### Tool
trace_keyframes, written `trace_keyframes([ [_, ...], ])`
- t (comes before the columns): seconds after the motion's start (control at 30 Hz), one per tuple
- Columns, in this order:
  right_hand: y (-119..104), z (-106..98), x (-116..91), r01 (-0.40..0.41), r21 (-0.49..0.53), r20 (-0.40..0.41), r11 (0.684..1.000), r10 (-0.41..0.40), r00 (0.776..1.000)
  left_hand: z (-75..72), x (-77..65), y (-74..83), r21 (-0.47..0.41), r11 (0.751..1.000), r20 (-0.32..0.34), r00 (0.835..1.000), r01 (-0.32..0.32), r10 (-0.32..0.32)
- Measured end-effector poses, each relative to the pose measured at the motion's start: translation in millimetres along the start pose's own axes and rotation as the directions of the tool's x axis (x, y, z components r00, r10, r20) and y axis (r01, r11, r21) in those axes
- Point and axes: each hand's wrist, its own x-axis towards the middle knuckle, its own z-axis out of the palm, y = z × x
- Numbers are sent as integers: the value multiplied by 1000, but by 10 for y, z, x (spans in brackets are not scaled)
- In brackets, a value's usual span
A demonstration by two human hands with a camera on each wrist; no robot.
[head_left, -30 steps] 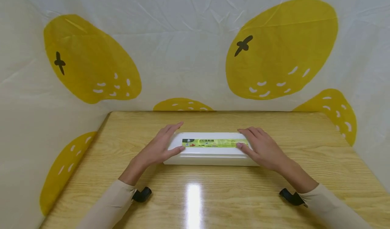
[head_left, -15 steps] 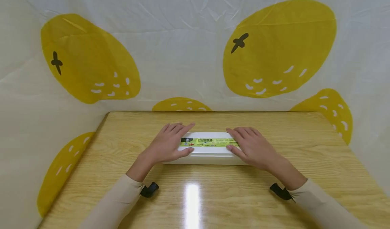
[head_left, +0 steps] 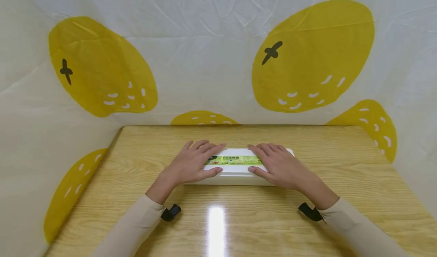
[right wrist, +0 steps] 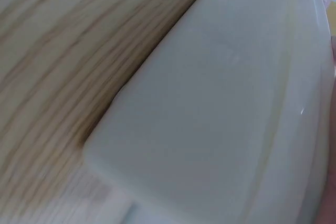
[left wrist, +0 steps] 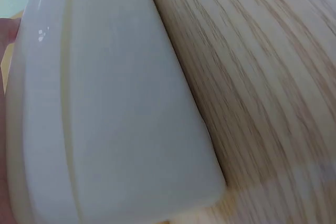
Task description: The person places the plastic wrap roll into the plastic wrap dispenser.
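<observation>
A long white cling film box [head_left: 235, 179] lies flat on the wooden table, a green-yellow label [head_left: 240, 160] running along its lid. My left hand [head_left: 191, 162] rests across the left part of the lid, fingers extended toward the back edge and thumb near the front. On the right part, my right hand [head_left: 281, 164] lies in the same way, mirrored. Neither hand's fingers curl round the box. The left wrist view is filled by the box's front side [left wrist: 131, 103]. Its other end of the front side [right wrist: 199, 103] shows in the right wrist view.
The wood-grain table [head_left: 259, 226] extends around the box on all sides. Behind it hangs a pale cloth [head_left: 205, 71] printed with large yellow fruit. A black wrist-worn piece [head_left: 171, 212] sticks out at the left cuff, another [head_left: 310, 212] at the right.
Both hands have slid inward along the lid, toward each other, from the box's ends. The box has stayed in place.
</observation>
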Motion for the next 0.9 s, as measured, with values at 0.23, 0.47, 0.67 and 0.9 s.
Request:
trace_keyframes([
  [0.23, -38, -9, 74, -6, 48, 10, 999, 6, 1000, 1, 56, 54, 3, 1000, 24, 1000, -8, 8],
  [0.47, 81, -77, 14, -23, 153, -3, 988, 24, 1000, -5, 31, 35, 25, 1000, 18, 1000, 8, -9],
  [0.67, 213, -52, -95, -32, 109, -20, 994, 34, 999, -4, -37, -28, 37, 998, 17, 999, 41, -42],
  [0.9, 279, -21, -136, -41, 101, -29, 994, 44, 999, 3, -78, -67, 30, 997, 18, 997, 73, -73],
])
